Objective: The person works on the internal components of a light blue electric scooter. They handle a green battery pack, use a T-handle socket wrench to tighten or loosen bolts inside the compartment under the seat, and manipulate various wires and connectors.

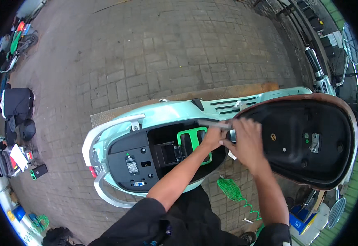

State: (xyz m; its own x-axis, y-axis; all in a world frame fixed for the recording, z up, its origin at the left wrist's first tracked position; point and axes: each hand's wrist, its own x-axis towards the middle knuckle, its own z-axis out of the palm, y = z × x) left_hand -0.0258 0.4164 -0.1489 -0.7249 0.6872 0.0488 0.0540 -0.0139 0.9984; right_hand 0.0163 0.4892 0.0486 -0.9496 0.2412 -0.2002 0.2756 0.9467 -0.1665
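A pale mint scooter (162, 109) stands side-on before me, its seat (285, 123) flipped open to the right. At the front of the storage well (159, 133), by the seat hinge, my two hands meet. My left hand (214, 136) is closed there, and what its fingers grip is hidden. Just right of it, my right hand (248, 137) is curled and partly blurred. A grey bar-shaped tool (212, 123) runs from its fingers leftward past my left hand. Between the hands shows a silver piece (233, 135). Below my left wrist a green handle frame (194, 138) sits in the well.
A coiled green hose (230, 188) hangs between my right forearm and the scooter. The white grab rail (89, 143) juts out at the left. On the paved floor at far left lie a black bag (17, 102) and a small black-green box (38, 171). Mirrors (337, 212) stand at right.
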